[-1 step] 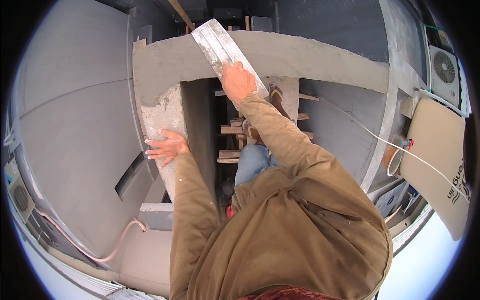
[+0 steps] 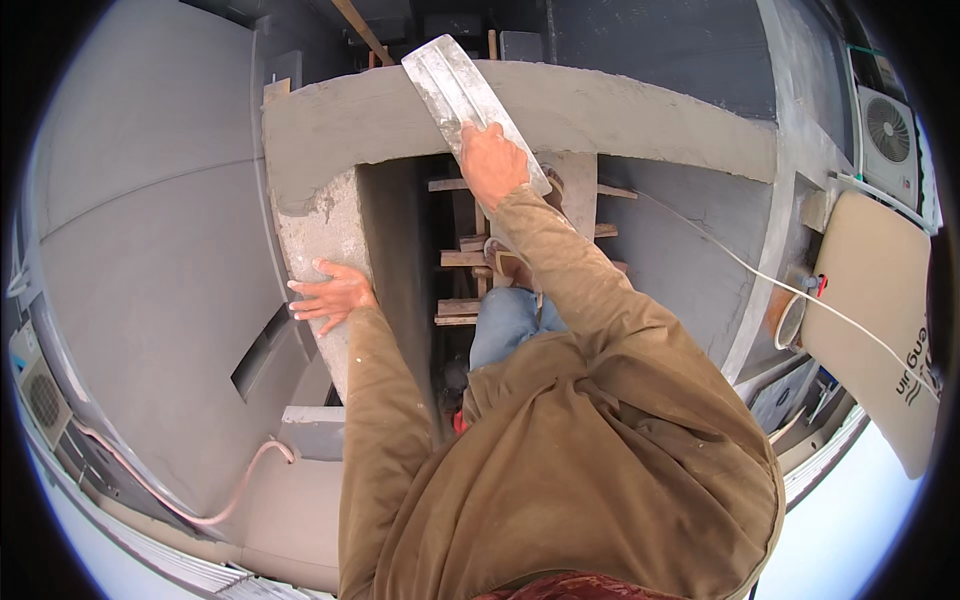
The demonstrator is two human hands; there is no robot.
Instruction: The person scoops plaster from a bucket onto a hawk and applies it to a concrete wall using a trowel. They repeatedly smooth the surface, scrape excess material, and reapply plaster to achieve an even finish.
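Closest to me I see my brown jacket sleeves reaching forward from the lower edge. My left hand (image 2: pixel 333 295) lies flat with fingers spread on the rough grey concrete pillar (image 2: pixel 315 225), its grip released and holding nothing, only pressing on the pillar's edge. Below me, between the arms, I make out blue jeans and a wooden ladder (image 2: pixel 470 262) going down into the dark gap. Further out, my right hand (image 2: pixel 490 162) has its grip clenched on the near end of a long metal plastering trowel (image 2: pixel 455 95), which lies tilted across the top of the plastered concrete wall ledge (image 2: pixel 620 115). Far right, an air-conditioner unit (image 2: pixel 888 128) sits beside a white cable (image 2: pixel 760 272).
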